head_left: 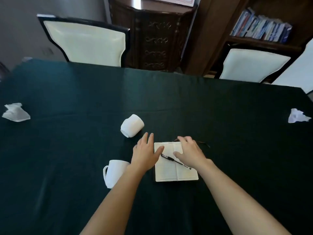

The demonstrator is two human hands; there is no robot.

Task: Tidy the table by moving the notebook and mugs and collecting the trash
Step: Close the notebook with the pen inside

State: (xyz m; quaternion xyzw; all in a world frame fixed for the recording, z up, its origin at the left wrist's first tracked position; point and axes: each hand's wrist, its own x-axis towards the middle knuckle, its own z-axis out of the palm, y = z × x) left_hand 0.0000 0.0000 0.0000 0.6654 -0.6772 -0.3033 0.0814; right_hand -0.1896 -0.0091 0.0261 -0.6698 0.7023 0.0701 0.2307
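Desk (67, 92) under a dark green cloth, as I see it. My left grip (146, 150) lies flat and released, its thumb on the open notebook's (169, 172) left page; my right grip (189, 152), fingers spread, holds nothing and covers the far right page. A pen (175, 161) lies across the pages between them. One mug (132, 125) lies tipped beyond the left grip, another (113, 172) beside its wrist. Crumpled papers (15, 112) (297, 116) sit well apart at either edge. Two chairs (84, 43) (254, 65), a cabinet (152, 39) and a bookshelf (262, 29) stand behind.

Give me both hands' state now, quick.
Left hand: open, holding nothing, thumb on the notebook.
Right hand: open, fingers spread over the notebook, holding nothing.
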